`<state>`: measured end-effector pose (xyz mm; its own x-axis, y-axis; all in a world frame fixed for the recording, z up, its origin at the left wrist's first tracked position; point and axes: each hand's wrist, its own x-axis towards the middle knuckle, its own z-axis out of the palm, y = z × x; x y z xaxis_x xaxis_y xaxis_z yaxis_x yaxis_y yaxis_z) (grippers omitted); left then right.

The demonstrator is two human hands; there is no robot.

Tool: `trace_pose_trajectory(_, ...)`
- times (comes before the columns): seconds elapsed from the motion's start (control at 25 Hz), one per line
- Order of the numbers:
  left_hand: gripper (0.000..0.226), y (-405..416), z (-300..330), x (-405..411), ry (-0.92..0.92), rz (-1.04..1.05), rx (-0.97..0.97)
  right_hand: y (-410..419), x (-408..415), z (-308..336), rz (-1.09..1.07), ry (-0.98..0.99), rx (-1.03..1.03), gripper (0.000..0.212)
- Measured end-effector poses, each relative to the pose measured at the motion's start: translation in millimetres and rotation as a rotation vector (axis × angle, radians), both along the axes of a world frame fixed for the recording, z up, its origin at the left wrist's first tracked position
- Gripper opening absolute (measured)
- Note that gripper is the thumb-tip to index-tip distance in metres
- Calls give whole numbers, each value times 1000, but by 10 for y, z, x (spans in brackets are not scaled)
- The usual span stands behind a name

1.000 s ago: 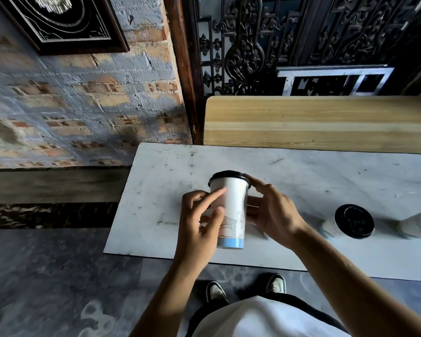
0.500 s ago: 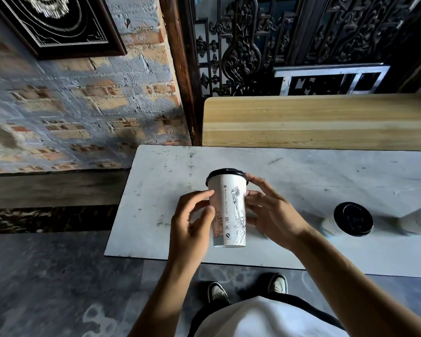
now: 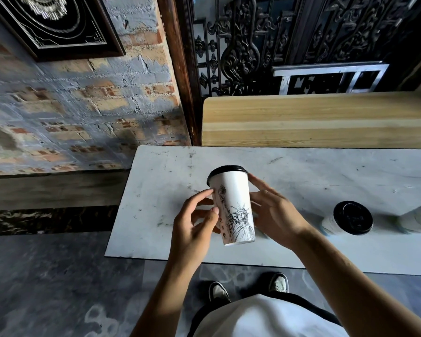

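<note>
- the left hand (image 3: 195, 222) curls in at 9 o'clock of the paper cup (image 3: 233, 190), forefinger tip and thumb tip pinching its side wall.
- the right hand (image 3: 275, 210) sits at 3 o'clock of it, fingers fairly straight and spread, pressing flat on the opposite wall. the hands are apart, with the paper cup caught between them.
- the paper cup looks lifted over the near part of the surface (image 3: 326, 171). it is tilted, with its black lid (image 3: 226, 169) toward 12 o'clock, its base toward 6 and a statue drawing facing the camera.
- handling, as a judgement: light, thin paper that dents if squeezed, smooth and a little slippery.
- i cannot tell whether it holds drink, so treat it as full and keep the lid uppermost.
- the best hold is round the middle wall or just under the stiff rim. avoid the lid, which could pop off.
- at 3 o'clock, well apart, a second cup (image 3: 353, 216) stands on the surface, with a third cup (image 3: 416, 218) at the frame edge.
- at 12 o'clock is a wooden bench (image 3: 314, 117), and at 10 o'clock a brick wall (image 3: 83, 105).
</note>
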<state>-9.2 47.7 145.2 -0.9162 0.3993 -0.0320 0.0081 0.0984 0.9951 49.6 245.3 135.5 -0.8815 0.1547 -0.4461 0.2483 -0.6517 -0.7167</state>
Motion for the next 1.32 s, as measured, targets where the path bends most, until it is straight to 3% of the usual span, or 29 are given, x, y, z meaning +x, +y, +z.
trace_pose_trajectory(0.24,61,17,-15,7,197,-67,-62,-9,30,21,64,-5,7,58)
trace_pose_trajectory(0.48,32,49,-106,23,-61,41,4,24,30,-1,32,-14,106,46)
trace_pose_trajectory(0.6,16,71,-127,18,-170,91,53,46,39,-4,46,42,201,59)
trace_pose_trajectory(0.72,27,75,-88,27,-128,75,21,50,55,-2,67,66,311,70)
trace_pose_trajectory(0.92,21,79,-79,4,-161,91,-7,15,50,-44,-27,38,201,63)
trace_pose_trajectory(1.12,28,120,-84,-69,-236,174,-55,-43,-8,5,38,166,77,55)
trace_pose_trajectory(1.32,32,116,-107,-81,-207,152,-80,11,-3,-67,73,154,47,77)
